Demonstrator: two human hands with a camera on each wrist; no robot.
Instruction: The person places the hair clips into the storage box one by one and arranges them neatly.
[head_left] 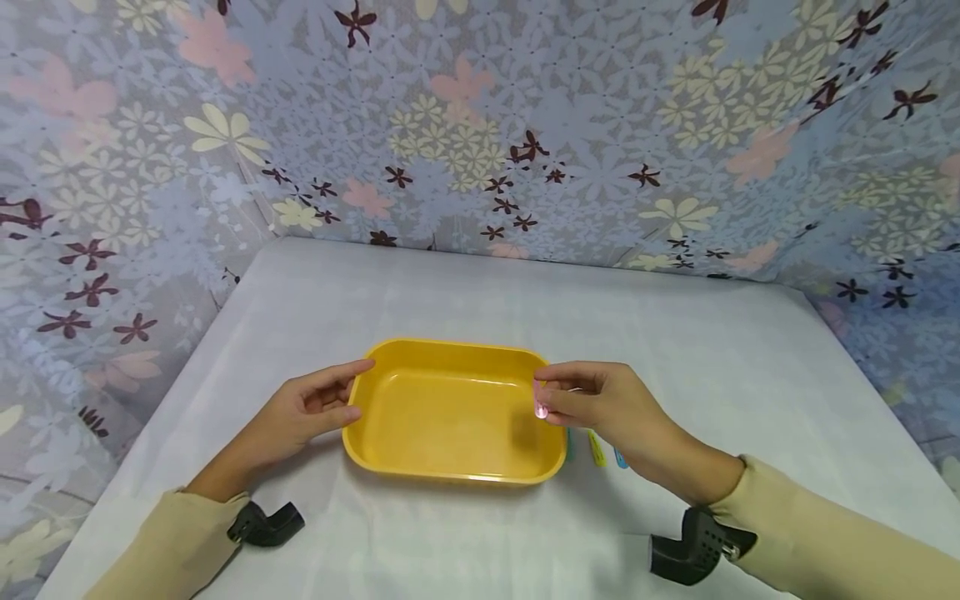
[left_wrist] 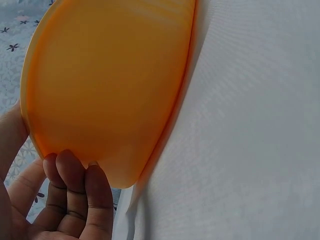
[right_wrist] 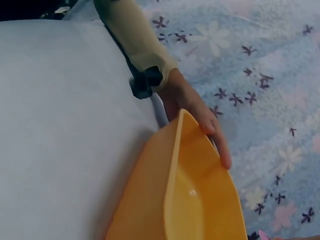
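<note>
no words or numbers can be read.

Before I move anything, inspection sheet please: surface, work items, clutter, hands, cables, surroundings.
Surface: white covering under everything.
Work items: yellow tray; pink clip held at its right end; a yellow-green clip and a blue clip beside it, plus a teal piece mostly hidden.
Clutter: nothing seen.
Hands: left hand touches the tray's left end; right hand pinches the pink clip.
Cables: nothing seen.
Surroundings: floral fabric behind and at both sides.
</note>
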